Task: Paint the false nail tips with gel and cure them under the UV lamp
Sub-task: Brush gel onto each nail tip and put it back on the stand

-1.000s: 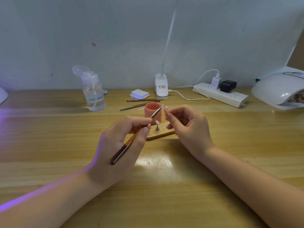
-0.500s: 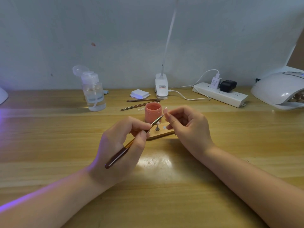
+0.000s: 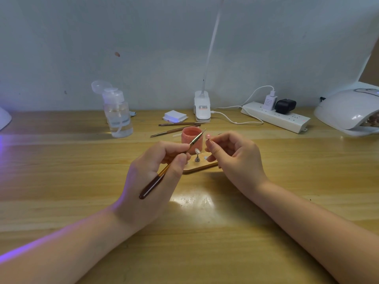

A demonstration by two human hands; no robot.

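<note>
On the wooden surface (image 3: 205, 232), painting looks underway: left hand (image 3: 151, 177) grips the brush (image 3: 174, 160), right hand (image 3: 235, 158) pinches a pink-coated nail tip (image 3: 208, 136), another tip (image 3: 197, 151) between them unpainted, curing ahead.

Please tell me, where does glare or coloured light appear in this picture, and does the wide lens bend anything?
Head view: white glare on the wooden table between the wrists; violet light tints the left forearm and the table's left edge; the table's far edge bows slightly, typical of wide-angle lenses; the nail tip is small and soft.
</note>
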